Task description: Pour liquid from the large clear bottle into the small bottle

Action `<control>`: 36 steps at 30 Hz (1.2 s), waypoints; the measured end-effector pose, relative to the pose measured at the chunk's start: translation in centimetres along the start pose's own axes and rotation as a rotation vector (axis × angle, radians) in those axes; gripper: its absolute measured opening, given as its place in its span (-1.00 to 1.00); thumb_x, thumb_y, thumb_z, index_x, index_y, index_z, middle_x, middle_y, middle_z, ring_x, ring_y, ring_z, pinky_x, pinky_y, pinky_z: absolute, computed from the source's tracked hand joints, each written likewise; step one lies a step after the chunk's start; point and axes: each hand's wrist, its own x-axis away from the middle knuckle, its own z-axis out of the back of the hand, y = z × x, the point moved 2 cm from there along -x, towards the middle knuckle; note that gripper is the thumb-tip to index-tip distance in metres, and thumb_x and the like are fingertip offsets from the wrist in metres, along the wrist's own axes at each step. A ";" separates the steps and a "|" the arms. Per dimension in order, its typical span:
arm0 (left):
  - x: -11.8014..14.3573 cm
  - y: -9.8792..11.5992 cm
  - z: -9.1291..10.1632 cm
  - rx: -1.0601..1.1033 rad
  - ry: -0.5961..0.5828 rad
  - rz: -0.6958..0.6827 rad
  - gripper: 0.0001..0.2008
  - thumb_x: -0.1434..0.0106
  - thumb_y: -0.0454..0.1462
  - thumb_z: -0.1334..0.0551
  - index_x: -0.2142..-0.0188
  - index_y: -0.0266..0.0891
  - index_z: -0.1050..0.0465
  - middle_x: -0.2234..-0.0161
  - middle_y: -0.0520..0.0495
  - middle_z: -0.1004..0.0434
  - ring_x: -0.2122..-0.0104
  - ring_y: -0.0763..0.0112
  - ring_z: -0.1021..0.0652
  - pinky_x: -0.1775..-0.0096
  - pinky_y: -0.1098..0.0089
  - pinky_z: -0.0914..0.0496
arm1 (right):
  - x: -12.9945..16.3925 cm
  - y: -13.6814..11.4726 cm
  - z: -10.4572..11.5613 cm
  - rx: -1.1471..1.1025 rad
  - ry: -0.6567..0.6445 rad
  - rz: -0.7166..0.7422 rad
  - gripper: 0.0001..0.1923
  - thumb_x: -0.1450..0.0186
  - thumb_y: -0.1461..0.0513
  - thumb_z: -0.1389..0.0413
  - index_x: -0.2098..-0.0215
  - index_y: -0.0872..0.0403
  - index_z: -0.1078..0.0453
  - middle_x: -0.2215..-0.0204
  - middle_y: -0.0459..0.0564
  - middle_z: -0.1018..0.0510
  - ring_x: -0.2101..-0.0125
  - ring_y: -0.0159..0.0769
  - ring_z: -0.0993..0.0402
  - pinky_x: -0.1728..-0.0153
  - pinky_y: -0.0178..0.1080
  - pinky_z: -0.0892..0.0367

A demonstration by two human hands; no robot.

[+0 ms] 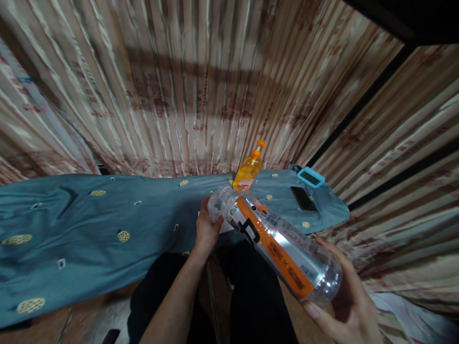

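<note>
A large clear plastic bottle (pixel 278 248) with an orange, black and white label lies slantwise across my view, held above the bedding-like cloth and my knees. My right hand (pixel 353 296) is wrapped round its wide base, thumb on the near side. At the other end, my left hand (pixel 208 229) closes round the clear neck part. Glare there hides whether that part is one piece with the bottle. No liquid shows inside. Just beyond the neck stands an orange pump bottle (pixel 248 169) of yellow liquid. A white sheet (pixel 226 227) shows partly beneath the bottle.
A blue-green patterned cloth (pixel 86 229) covers the long low surface before me. A dark phone (pixel 303 198) and a light-blue framed digital timer (pixel 310 177) lie at its right end. Pleated curtains (pixel 172 95) hang behind and to the right, with a dark frame bar (pixel 362 95).
</note>
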 end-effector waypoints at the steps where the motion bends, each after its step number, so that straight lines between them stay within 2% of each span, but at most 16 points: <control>1: 0.0 0.0 0.0 -0.001 0.000 -0.002 -0.32 -0.09 -0.29 -0.34 -0.23 -0.20 -0.31 -0.07 -0.20 -0.64 -0.06 0.01 -0.65 -0.09 0.10 -0.52 | 0.0 0.0 0.0 -0.008 -0.002 -0.003 -0.16 -0.36 0.04 -0.29 -0.49 -0.12 -0.05 -0.33 -0.09 -0.41 -0.24 -0.28 -0.51 -0.17 -0.50 -0.38; 8: 0.1 -0.3 -0.1 -0.005 0.008 -0.019 -0.32 -0.10 -0.29 -0.33 -0.24 -0.20 -0.31 -0.09 -0.21 -0.63 -0.06 0.03 -0.64 -0.09 0.12 -0.52 | -0.2 -0.2 0.0 0.000 -0.009 0.030 -0.15 -0.37 0.07 -0.29 -0.50 -0.12 -0.02 -0.33 -0.08 -0.38 -0.23 -0.32 -0.50 -0.16 -0.54 -0.37; 13: 0.0 -0.4 -0.3 0.012 0.013 -0.016 -0.31 -0.09 -0.28 -0.32 -0.24 -0.22 -0.30 -0.08 -0.21 -0.64 -0.06 0.03 -0.64 -0.09 0.11 -0.52 | -0.5 -0.6 -0.1 -0.001 0.051 0.031 -0.26 -0.40 -0.02 -0.23 -0.45 -0.12 -0.11 -0.28 -0.11 -0.42 -0.24 -0.36 -0.48 -0.19 -0.58 -0.29; 18: 0.0 -0.6 -0.3 0.014 0.013 -0.021 -0.30 -0.07 -0.28 -0.31 -0.24 -0.22 -0.30 -0.09 -0.21 -0.63 -0.06 0.01 -0.63 -0.10 0.09 -0.51 | -0.3 -0.2 0.1 0.027 -0.011 0.058 -0.17 -0.38 0.04 -0.27 -0.49 -0.11 -0.03 -0.32 -0.10 -0.39 -0.25 -0.33 -0.48 -0.19 -0.55 -0.32; 23: 0.0 -0.7 -0.3 0.029 0.009 -0.042 -0.31 -0.09 -0.26 -0.30 -0.24 -0.22 -0.30 -0.10 -0.22 -0.62 -0.04 0.02 -0.64 -0.09 0.10 -0.51 | -0.1 0.0 0.1 -0.007 -0.008 0.034 -0.18 -0.38 0.06 -0.27 -0.50 -0.14 -0.03 -0.33 -0.12 -0.38 -0.24 -0.33 -0.49 -0.17 -0.55 -0.36; 36: 0.0 -0.3 -0.2 0.045 0.008 -0.020 -0.31 -0.07 -0.25 -0.31 -0.23 -0.22 -0.30 -0.09 -0.22 -0.61 -0.07 0.01 -0.62 -0.13 0.08 -0.49 | 0.0 0.3 0.0 -0.033 -0.006 -0.010 -0.16 -0.37 0.05 -0.29 -0.50 -0.17 -0.04 -0.34 -0.18 -0.40 -0.27 -0.37 -0.46 -0.23 -0.56 -0.25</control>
